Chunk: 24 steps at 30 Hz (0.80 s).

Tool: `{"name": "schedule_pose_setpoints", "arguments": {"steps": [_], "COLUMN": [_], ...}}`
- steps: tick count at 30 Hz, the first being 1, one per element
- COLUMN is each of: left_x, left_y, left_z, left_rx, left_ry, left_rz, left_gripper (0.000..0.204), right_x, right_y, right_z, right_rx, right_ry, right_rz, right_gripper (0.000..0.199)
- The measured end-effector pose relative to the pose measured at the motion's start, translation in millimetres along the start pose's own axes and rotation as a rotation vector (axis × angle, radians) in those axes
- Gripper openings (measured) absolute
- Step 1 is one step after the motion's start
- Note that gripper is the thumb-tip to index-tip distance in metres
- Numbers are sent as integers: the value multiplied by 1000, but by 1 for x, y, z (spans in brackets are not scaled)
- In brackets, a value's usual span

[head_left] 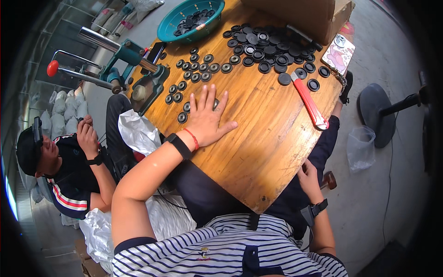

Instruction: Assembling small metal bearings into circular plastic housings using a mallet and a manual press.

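My left hand lies flat on the wooden table, palm down with its fingers spread. One small round black disc with a metal centre shows between those fingers. Several similar discs are laid out just beyond the fingertips, and two more sit beside the hand's left edge. My right hand is low at the table's right edge, near my thigh. Its fingertips are partly hidden by the edge, so what they hold, if anything, cannot be seen.
A heap of black round caps lies at the far right, before a cardboard box. Nearby are a red utility knife and a patterned phone. A teal basin and a green hand press stand left, near a seated person.
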<state>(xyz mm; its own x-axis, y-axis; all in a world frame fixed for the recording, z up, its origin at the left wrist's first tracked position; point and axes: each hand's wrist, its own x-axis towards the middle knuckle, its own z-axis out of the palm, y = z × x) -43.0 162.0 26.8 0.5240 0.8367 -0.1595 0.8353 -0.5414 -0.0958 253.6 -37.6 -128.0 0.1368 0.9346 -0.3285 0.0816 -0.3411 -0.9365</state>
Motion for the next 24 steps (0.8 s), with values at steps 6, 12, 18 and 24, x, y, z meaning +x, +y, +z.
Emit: {"name": "schedule_pose_setpoints", "arguments": {"steps": [6,12,18,24], "left_x": [-31,-5,20,-71], "left_y": [-22,-92,-46,43], "left_z": [1,34,15,-11], "left_rx": [-216,-167,-482,-190], "left_ry": [-186,-82,279,-27], "left_rz": [-372,-332,-63,489], "left_gripper": [92,92,82,78], "right_x": [-34,-26,38,43], "right_y": [-16,-28,11,20], "right_z": [-4,-18,-13,26], "right_rx": [59,597,986,876], "right_ry": [-12,149,332,499], "right_rz": [164,306,379,367], "right_gripper": [24,30,27,36]}}
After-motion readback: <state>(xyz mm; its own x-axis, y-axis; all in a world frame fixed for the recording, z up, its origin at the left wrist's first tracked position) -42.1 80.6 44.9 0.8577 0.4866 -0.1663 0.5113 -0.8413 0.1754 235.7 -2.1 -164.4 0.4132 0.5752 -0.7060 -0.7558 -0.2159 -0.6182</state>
